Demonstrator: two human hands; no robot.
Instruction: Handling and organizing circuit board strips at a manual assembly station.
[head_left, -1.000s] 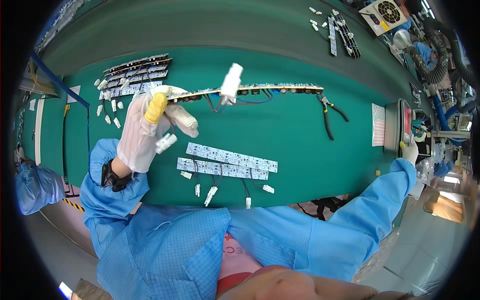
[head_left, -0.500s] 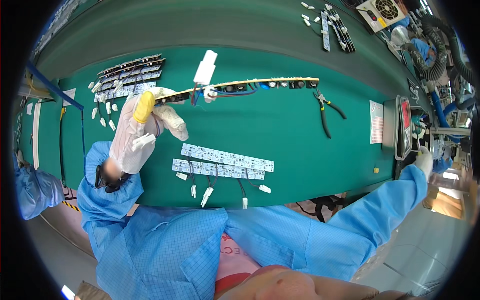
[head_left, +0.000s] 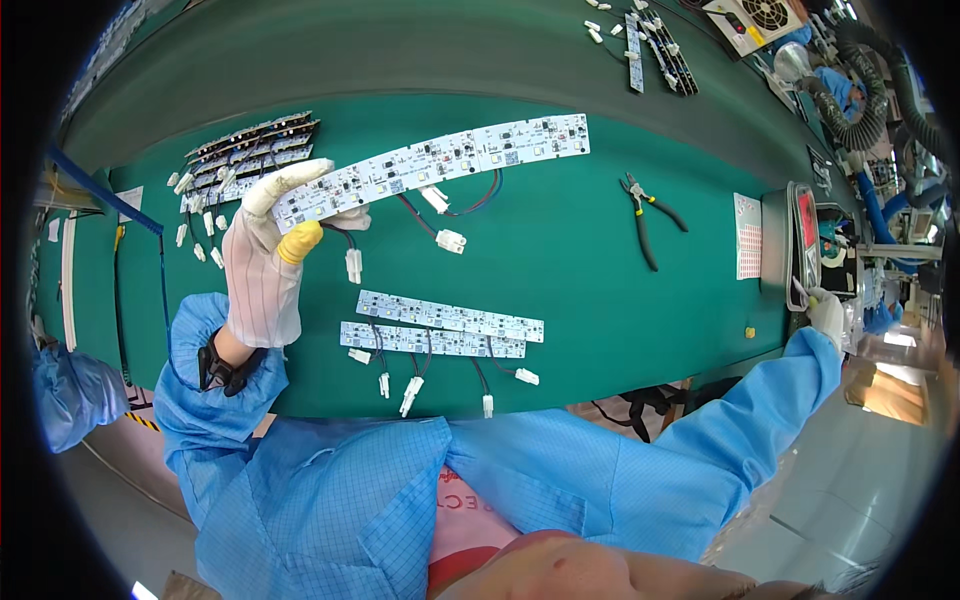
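My left hand (head_left: 275, 240), in a white glove with a yellow thumb covering, grips the left end of an LED circuit board strip (head_left: 430, 163). Raised over the green mat, the strip slants up to the right, its component side in sight. Wires with white connectors (head_left: 451, 241) dangle below it. At the far right, my gloved right hand (head_left: 826, 312) is closed beside a metal box (head_left: 778, 240), near a small whitish piece too small to name. Two more LED strips (head_left: 450, 316) lie on the mat near my body, their connectors pointing toward me.
Several stacked LED strips (head_left: 250, 150) lie at the back left. Side cutters (head_left: 645, 215) with dark handles rest right of centre. A sheet of red-marked stickers (head_left: 748, 236) is next to the metal box. More strips (head_left: 660, 50) are at the far back right.
My left hand has turned the held strip from edge-on to face-up view, and its right end has risen. My right hand has shifted slightly left, closer to the metal box.
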